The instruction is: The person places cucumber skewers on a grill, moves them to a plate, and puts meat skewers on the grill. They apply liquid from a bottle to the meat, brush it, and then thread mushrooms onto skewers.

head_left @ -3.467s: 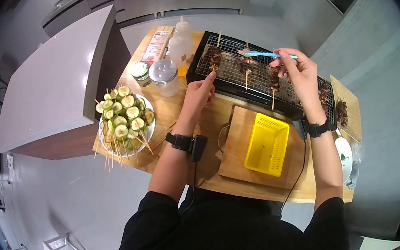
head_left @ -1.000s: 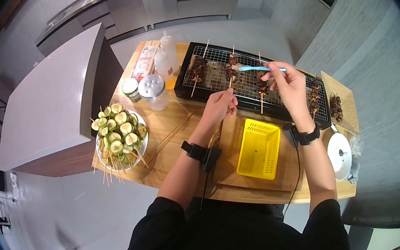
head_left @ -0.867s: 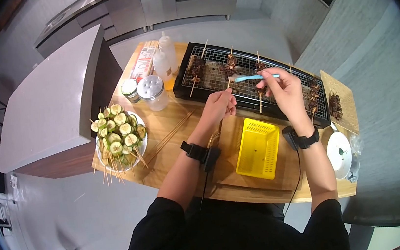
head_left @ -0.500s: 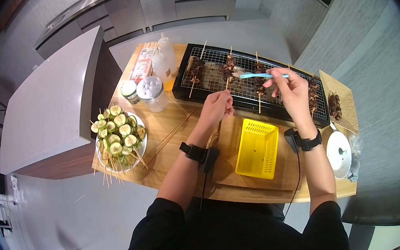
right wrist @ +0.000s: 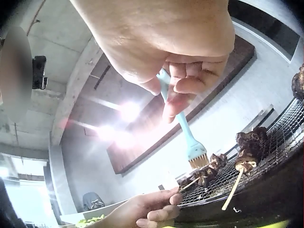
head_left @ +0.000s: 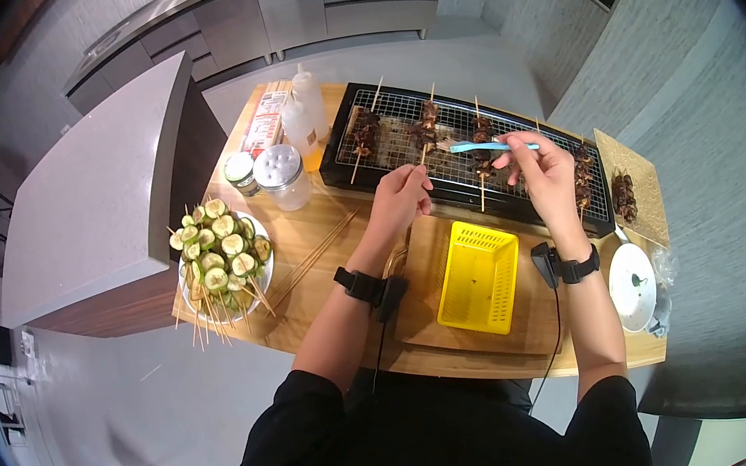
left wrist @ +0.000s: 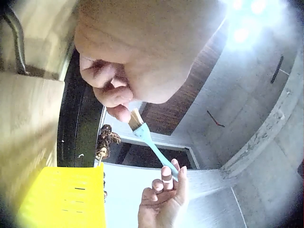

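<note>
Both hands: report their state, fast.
Left hand: closed, pinching a thin wooden skewer of browned meat.
Right hand: closed, holding a light-blue basting brush.

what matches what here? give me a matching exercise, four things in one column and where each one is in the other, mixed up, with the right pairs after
Things
1. light blue brush with pale bristles
2. yellow slotted plastic basket
3. skewers of round green-edged vegetable slices
4. dark browned meat skewer, second from the left on the grill

Places
A. heaped on a round white plate
B. stick end pinched by the left hand
C. held in the right hand
D. on a flat wooden board

Right pairs
1-C, 2-D, 3-A, 4-B
</note>
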The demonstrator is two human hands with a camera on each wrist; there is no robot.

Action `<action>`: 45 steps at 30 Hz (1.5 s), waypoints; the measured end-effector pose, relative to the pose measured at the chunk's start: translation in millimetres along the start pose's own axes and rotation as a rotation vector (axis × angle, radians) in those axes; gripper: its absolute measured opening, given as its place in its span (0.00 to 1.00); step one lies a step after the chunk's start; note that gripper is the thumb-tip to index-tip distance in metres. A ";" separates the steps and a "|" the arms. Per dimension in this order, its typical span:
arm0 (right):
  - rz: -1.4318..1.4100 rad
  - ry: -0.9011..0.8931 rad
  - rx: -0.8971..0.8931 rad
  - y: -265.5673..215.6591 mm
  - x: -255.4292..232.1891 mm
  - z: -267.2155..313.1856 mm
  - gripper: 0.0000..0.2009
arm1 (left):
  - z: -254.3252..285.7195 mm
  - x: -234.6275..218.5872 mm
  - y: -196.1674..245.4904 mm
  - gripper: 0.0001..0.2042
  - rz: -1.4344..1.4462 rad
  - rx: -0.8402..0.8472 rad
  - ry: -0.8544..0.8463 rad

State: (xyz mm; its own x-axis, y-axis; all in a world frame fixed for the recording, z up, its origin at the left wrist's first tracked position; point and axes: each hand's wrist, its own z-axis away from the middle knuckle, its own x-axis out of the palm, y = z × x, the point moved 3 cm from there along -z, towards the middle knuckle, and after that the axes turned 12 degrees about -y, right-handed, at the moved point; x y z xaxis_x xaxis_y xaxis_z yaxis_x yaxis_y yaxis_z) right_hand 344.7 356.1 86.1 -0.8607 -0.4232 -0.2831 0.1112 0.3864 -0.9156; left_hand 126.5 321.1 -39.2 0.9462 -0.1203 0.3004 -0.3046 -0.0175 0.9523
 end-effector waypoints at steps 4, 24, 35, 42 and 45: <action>-0.002 -0.009 -0.005 -0.5 -1.2 0.5 0.09 | -0.6 2.5 -0.6 0.16 0.010 0.038 -0.033; 0.015 -0.016 -0.049 12.9 16.8 -23.0 0.10 | -1.8 -1.1 -7.8 0.18 0.014 -0.019 0.009; -0.024 -0.003 -0.080 4.1 25.4 -28.1 0.10 | -0.8 2.2 -2.7 0.16 0.106 0.009 -0.050; -0.020 -0.026 -0.043 12.5 28.1 -25.7 0.10 | 1.0 -2.1 -3.3 0.14 0.125 -0.042 -0.015; -0.033 0.008 -0.065 12.3 25.2 -26.8 0.09 | 2.5 1.5 1.0 0.13 0.172 -0.015 0.048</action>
State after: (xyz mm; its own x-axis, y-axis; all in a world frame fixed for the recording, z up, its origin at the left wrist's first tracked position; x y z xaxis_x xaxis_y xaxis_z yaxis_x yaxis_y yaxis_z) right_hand 311.0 372.2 75.3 -0.8671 -0.4305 -0.2507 0.0504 0.4249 -0.9038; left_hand 127.4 318.4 -38.0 0.8844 -0.0725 0.4610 -0.4613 0.0137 0.8871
